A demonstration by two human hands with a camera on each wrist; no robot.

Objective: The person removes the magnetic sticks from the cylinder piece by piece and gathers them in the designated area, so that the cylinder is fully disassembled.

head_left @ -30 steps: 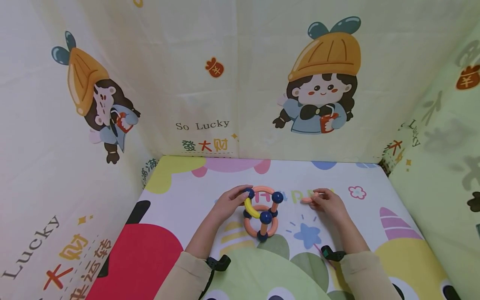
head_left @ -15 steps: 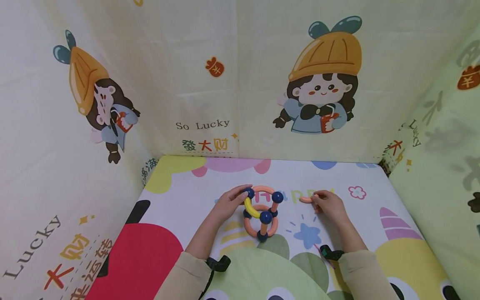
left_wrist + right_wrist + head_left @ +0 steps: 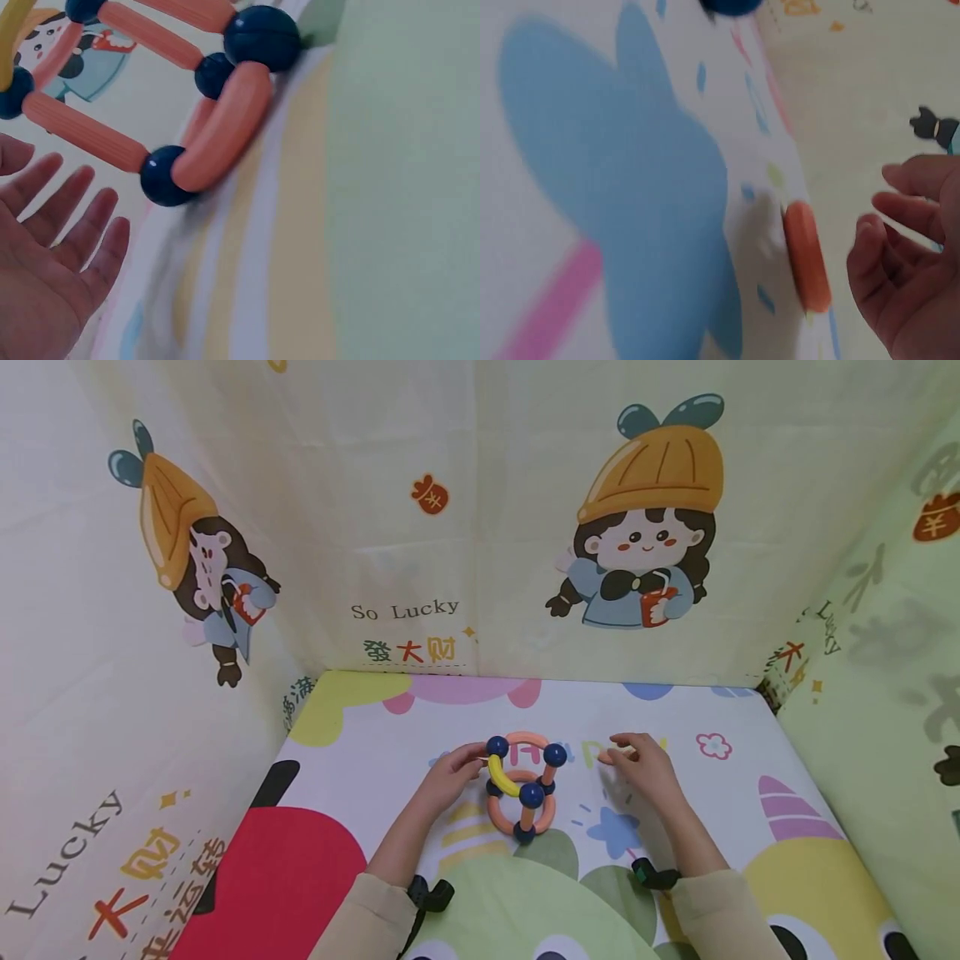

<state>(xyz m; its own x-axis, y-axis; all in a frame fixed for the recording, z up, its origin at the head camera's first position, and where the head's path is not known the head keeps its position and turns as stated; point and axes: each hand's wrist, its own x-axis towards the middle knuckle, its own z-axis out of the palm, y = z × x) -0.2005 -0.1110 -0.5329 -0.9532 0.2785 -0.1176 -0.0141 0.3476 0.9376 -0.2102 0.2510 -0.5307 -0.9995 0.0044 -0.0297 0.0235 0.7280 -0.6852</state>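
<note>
A toy frame of navy balls joined by salmon-coloured sticks point(image 3: 528, 818) and one yellow curved stick point(image 3: 500, 777) stands on the printed tabletop. Just left of it is my left hand point(image 3: 444, 783), its fingers extended by the frame; in the left wrist view a gap shows between the loose fingers point(image 3: 109, 232) and the nearest navy ball point(image 3: 166, 175). A loose salmon stick point(image 3: 808, 256) lies on the tabletop to the right of the frame. Over it hovers my right hand point(image 3: 649, 777), thumb and fingers relaxed, apart from the stick in the right wrist view.
The tabletop cover point(image 3: 420, 718) carries cartoon prints, among them a blue star and a green figure. Cloth walls point(image 3: 517, 568) close off the back and both sides. A small black camera is strapped at each wrist.
My right hand has let go of the salmon stick, which now lies on the tabletop. My left hand has withdrawn slightly leftward from the top ball; the toy frame stays in place.
</note>
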